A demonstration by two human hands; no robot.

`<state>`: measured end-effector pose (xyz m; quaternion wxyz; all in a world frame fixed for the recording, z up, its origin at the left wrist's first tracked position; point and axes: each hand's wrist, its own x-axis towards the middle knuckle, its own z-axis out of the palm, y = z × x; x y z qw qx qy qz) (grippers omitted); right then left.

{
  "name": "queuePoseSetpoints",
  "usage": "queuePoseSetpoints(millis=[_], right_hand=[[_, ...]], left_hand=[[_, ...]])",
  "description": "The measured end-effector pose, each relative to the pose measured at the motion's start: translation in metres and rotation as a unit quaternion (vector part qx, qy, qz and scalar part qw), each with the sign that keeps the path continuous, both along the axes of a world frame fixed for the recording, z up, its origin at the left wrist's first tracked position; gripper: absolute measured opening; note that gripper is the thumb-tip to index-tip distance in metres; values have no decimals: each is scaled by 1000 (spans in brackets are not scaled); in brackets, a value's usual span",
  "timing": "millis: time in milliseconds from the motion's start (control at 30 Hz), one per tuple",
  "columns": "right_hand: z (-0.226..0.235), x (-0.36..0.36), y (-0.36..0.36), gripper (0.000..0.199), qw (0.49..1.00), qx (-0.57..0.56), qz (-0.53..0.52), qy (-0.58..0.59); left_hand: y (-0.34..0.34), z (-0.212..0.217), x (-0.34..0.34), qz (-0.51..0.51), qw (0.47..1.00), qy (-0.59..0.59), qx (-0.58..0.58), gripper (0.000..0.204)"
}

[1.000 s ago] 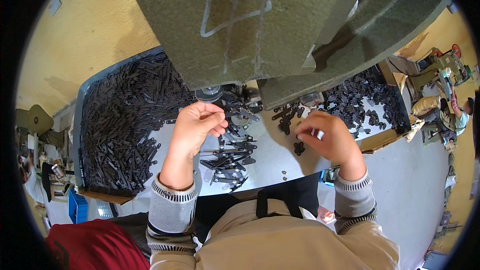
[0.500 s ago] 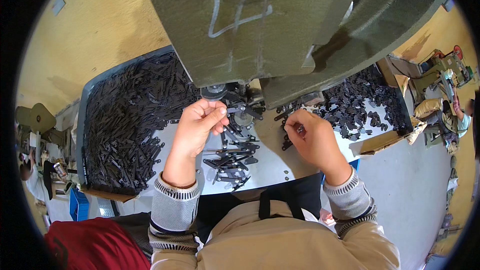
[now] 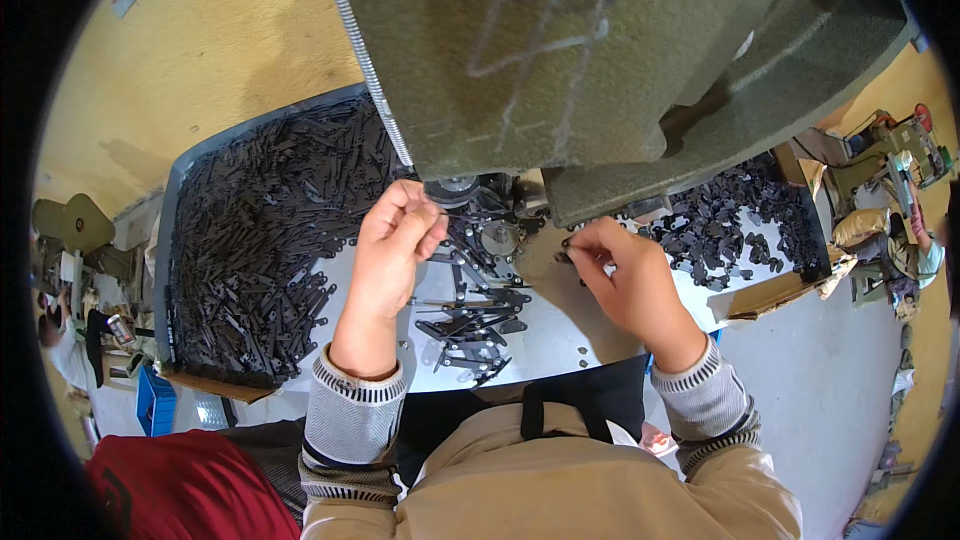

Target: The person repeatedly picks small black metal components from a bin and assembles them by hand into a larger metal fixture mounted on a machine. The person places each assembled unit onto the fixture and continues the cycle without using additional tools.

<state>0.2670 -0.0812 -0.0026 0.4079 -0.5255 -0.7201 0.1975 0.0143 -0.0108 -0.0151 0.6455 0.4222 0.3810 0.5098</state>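
Note:
My left hand (image 3: 393,245) is closed in a pinch beside the round metal tool (image 3: 452,190) under the machine head (image 3: 500,60). What its fingers hold, if anything, is hidden. To the right, my right hand (image 3: 628,280) is pinched too, with a small dark metal part (image 3: 564,252) at its fingertips. Between the hands, a metal disc (image 3: 498,239) shows on the machine. Nearer to me, jointed black metal links (image 3: 472,330) with shiny rivets lie in a loose heap on the pale tabletop (image 3: 560,358).
A wide tray (image 3: 165,270) at left is heaped with flat black metal strips (image 3: 270,200). Small black plates (image 3: 735,220) lie by a cardboard edge (image 3: 765,298) at right. A blue crate (image 3: 156,402) stands on the floor at left. Red cloth (image 3: 190,485) is close on my left.
The view has shifted, so the machine head appears farther right. My left hand stays near the round tool. The fingers of my right hand have moved slightly, with a small dark part showing at their tips.

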Motion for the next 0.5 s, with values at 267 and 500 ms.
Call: queuePoseSetpoints(millis=[267, 500], right_hand=[[-10, -44, 38, 15, 992, 116, 24, -39], [-12, -34, 38, 18, 994, 104, 13, -42]], left_hand=[[2, 4, -9, 92, 995, -2, 24, 10], [1, 4, 2, 86, 996, 14, 28, 12]])
